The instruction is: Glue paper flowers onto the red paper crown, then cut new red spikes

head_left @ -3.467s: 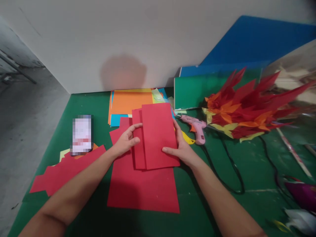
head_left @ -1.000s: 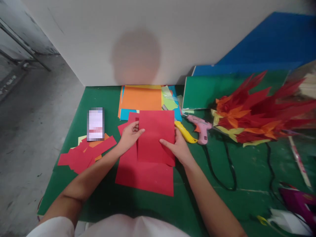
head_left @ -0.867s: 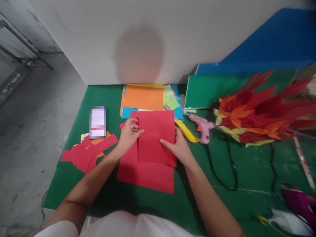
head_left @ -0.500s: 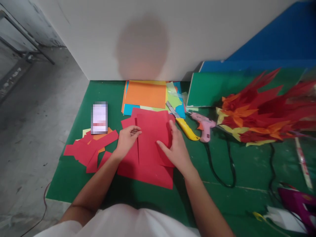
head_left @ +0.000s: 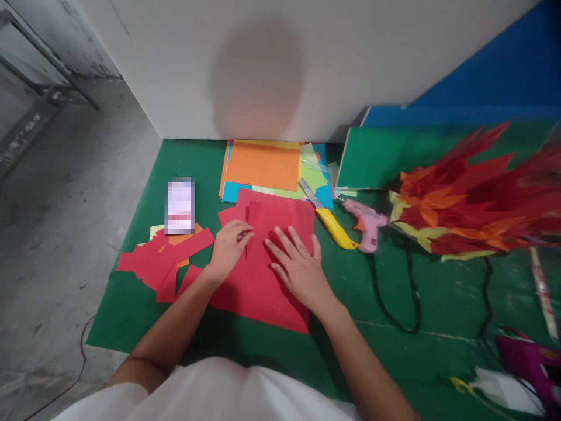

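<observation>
Several overlapping sheets of red paper [head_left: 280, 307] lie in front of me on the green table. My left hand [head_left: 230, 248] is closed in a pinch at the left edge of the upper red sheet; its fingertips partly hide that edge. Flat on the same sheet lies my right hand [head_left: 302, 269], fingers spread and pressing on the surface. Just beyond that hand rests a yellow utility knife [head_left: 335, 228] with its blade extended. A pink glue gun [head_left: 370, 225] sits to the right of the knife.
Red paper scraps [head_left: 162, 260] are piled at left under a phone [head_left: 179, 204]. Coloured paper [head_left: 265, 166] is stacked against the white wall [head_left: 184, 70]. At right are red and orange paper leaves [head_left: 460, 199], a black cord [head_left: 381, 310] and a purple object [head_left: 521, 362].
My right hand has moved from the red sheet's right edge to flat on its middle, fingers spreading. My left hand keeps its pinch at the left edge. The view has shifted slightly.
</observation>
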A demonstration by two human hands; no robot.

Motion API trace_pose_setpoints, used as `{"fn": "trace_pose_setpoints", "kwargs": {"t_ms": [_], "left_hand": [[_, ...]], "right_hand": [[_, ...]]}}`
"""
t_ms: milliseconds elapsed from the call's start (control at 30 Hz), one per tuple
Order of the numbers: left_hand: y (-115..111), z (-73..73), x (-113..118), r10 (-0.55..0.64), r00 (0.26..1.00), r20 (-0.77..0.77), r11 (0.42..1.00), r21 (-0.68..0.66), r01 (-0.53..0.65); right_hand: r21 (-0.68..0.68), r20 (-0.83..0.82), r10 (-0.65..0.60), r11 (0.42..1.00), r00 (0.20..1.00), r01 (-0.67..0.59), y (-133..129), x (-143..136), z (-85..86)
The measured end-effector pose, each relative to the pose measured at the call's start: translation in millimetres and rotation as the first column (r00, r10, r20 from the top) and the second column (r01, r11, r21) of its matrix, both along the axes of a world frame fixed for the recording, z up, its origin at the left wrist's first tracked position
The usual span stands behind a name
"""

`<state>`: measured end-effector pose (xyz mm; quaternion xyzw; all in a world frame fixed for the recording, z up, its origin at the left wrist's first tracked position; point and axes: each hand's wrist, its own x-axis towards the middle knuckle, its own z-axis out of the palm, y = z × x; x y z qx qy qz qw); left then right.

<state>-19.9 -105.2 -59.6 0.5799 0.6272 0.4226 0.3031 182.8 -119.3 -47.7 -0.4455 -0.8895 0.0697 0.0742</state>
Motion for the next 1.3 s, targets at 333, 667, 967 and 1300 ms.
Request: {"fn": "trace_pose_setpoints", "kwargs": {"t_ms": [333, 667, 967, 1300], "left_hand": [[0.9, -0.8, -2.4, 0.003, 0.998, -0.062, 0.999, 0.036, -0.001], [2.3, -1.5, -3.5, 0.020, 1.000, 0.008, 0.999, -0.031, -0.020], [0.9, -4.1, -2.9, 0.014, 0.999, -0.034, 1.000, 0.005, -0.014], [0.1, -3.7, -2.6, 0.004, 0.987, -0.163, 0.998, 0.056, 0.005]], "right_hand": [[-0.059, 0.004, 0.026, 0.998, 1.000, -0.025, 0.4, -0.6, -9.8], [-0.091, -0.009, 0.037, 0.995, 0.999, -0.038, 1.1, 0.7, -11.3], [-0.086, 0.017, 0.041, 0.996, 0.999, -0.039, 2.0, 2.2, -14.4], [-0.065, 0.033, 0.058, 0.996, 0.998, -0.056, 1.6, 2.9, -14.9]]}}
